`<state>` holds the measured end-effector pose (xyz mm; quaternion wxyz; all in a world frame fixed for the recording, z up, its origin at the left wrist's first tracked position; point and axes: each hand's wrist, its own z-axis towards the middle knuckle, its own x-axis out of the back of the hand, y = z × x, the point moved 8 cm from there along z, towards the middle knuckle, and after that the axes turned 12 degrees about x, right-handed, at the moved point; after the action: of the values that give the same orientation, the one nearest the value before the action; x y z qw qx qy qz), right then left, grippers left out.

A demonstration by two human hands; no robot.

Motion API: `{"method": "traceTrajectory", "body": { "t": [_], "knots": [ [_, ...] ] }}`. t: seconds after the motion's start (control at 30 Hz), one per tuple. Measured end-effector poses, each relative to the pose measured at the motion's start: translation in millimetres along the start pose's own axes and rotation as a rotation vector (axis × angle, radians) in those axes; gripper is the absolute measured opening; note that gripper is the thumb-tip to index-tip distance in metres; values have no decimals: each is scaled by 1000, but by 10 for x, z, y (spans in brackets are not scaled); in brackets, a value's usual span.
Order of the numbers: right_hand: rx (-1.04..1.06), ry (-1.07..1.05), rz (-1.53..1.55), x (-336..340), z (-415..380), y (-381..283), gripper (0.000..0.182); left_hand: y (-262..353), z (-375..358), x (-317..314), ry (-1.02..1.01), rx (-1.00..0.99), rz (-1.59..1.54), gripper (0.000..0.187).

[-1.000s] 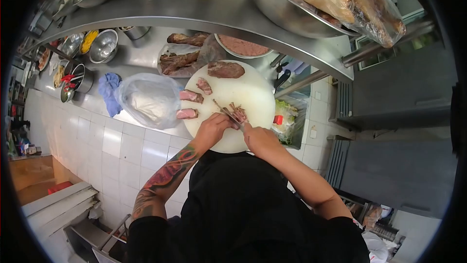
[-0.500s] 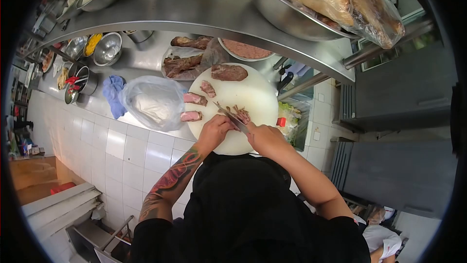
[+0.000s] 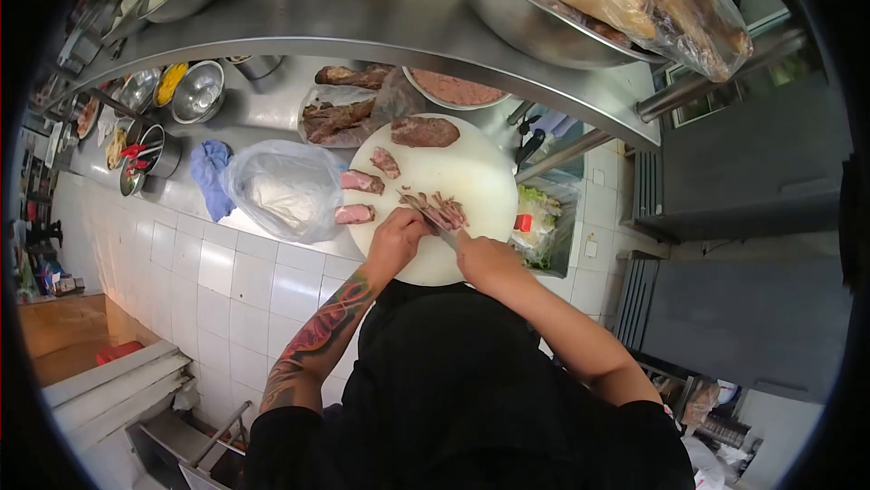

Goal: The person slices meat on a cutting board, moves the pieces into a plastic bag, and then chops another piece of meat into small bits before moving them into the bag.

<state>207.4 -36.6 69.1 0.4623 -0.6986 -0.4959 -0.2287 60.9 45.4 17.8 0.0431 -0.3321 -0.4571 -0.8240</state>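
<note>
On a round white cutting board (image 3: 489,173), my right hand (image 3: 489,261) is wrapped round the handle of a knife (image 3: 446,234). The blade slants up and left, beside the fingertips of my left hand (image 3: 397,241). Those fingers are curled down on a piece of meat, mostly hidden under them. Thin strips of cut meat (image 3: 442,211) lie just beyond the blade. Two pink-centred meat chunks, an upper chunk (image 3: 362,182) and a lower chunk (image 3: 354,213), sit at the board's left edge. Near them is a smaller meat piece (image 3: 385,162). A large browned piece of meat (image 3: 424,132) rests at the far side.
Left of the board stand a clear plastic bag of white contents (image 3: 281,200) and a blue cloth (image 3: 210,177). Behind are bagged dark meat (image 3: 340,118) and a bowl of minced meat (image 3: 458,88). A steel shelf (image 3: 362,46) overhangs the counter. Bagged greens (image 3: 541,227) are at right.
The knife and my right hand have shifted slightly, and the blade sits lower against the meat. The cut strips look more spread out. My left hand has edged slightly left.
</note>
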Motion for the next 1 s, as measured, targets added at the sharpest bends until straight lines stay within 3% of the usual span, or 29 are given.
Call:
{"method": "traceTrajectory", "body": {
  "t": [0.23,0.4,0.5,0.6,0.8,0.93,1.0],
  "knots": [
    [64,29,62,130,-144,213,26,2,24,82,-2,111,11,17],
    [166,364,160,178,-519,352,24,-79,48,76,-17,239,-1,51],
    [136,459,167,-107,-485,485,22,-9,113,166,43,319,117,68],
    [158,553,234,-310,-464,603,22,-81,154,89,-63,276,147,73],
    [113,567,345,-333,-520,733,25,-46,191,-76,-308,340,28,71],
    [107,544,300,-286,-526,698,24,135,120,233,-232,267,35,67],
    [112,534,293,-281,-521,691,24,-31,42,620,-74,235,184,63]
  ]
}}
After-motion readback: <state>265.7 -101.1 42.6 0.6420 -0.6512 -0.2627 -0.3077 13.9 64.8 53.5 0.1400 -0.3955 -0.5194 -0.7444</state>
